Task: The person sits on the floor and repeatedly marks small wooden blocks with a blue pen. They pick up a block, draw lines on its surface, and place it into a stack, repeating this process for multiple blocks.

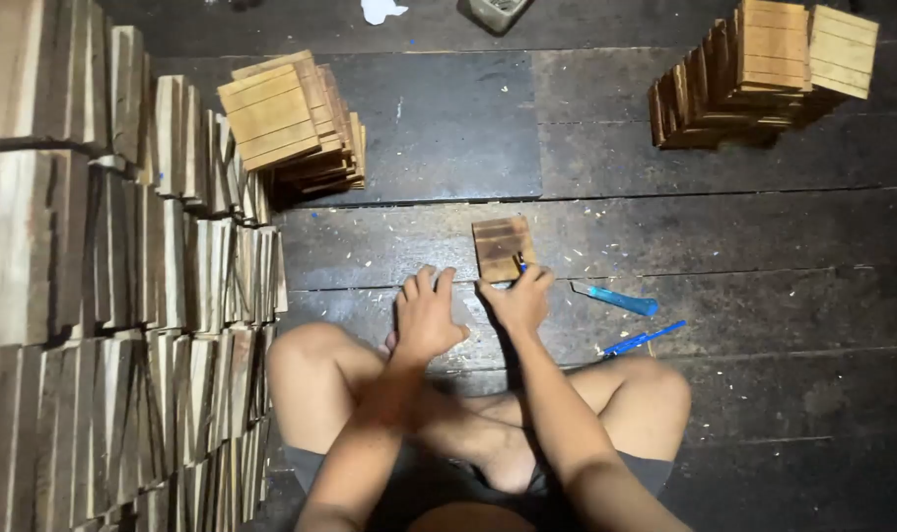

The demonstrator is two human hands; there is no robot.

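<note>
A small square wooden tile (pixel 498 242) lies flat on the dark plank floor in front of my crossed legs. My right hand (pixel 518 298) is closed around a small blue-handled tool (pixel 519 262) whose tip rests on the tile's near edge. Left of it, my left hand (pixel 426 315) lies flat on the floor with fingers spread and nothing in it, just beside the tile's near left corner.
A tall wall of stacked wooden tiles (pixel 123 296) fills the left side. A leaning tile stack (pixel 291 123) stands at the back left, another (pixel 759 74) at the back right. Two blue tools (pixel 616 299) (pixel 644 339) lie on the floor right of my hands.
</note>
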